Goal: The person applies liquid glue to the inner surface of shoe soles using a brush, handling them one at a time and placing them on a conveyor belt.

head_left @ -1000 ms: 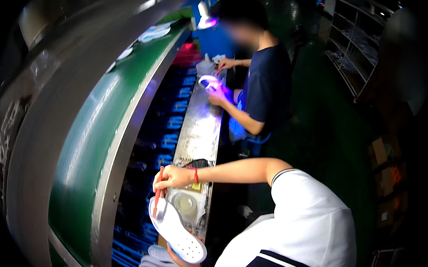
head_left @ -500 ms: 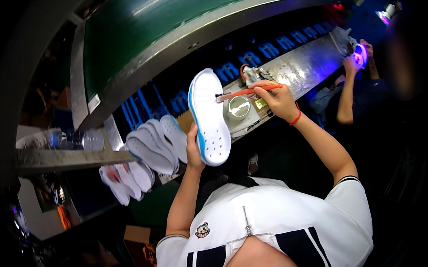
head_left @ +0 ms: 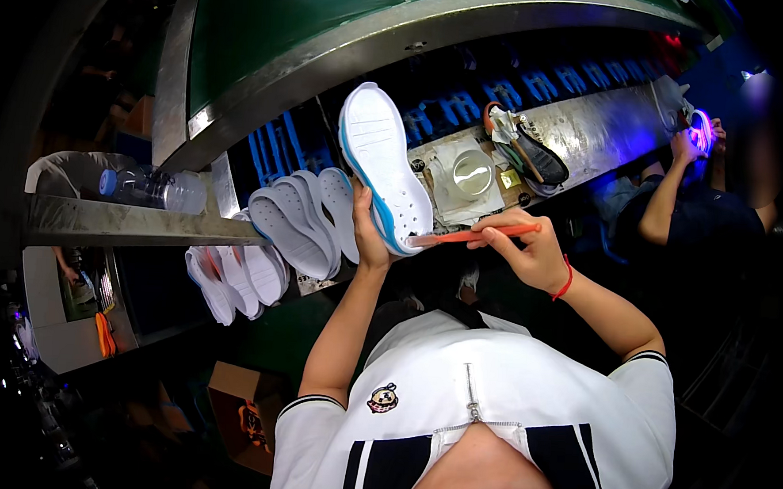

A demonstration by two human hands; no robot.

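Note:
Tilted upright in front of me is a white shoe sole (head_left: 374,146) with a blue side edge and small holes at its lower end. My left hand (head_left: 370,233) grips it by its lower left side. Between the fingers of my right hand (head_left: 526,250) is an orange-handled brush (head_left: 485,233), its bristle end touching the sole's lower end. Beyond the brush, a round clear dish (head_left: 473,174) of liquid sits on a white sheet on the bench.
More white and grey soles (head_left: 291,226) stand in a row on the left. Tools (head_left: 533,155) lie on the metal bench (head_left: 606,123). A plastic bottle (head_left: 160,188) rests behind a metal bar (head_left: 136,227). A co-worker (head_left: 704,199) handles something under violet light at the right.
The brush has moved from the sole's upper right edge down to its lower end. The sole sits slightly higher in view, and the whole scene has shifted a little.

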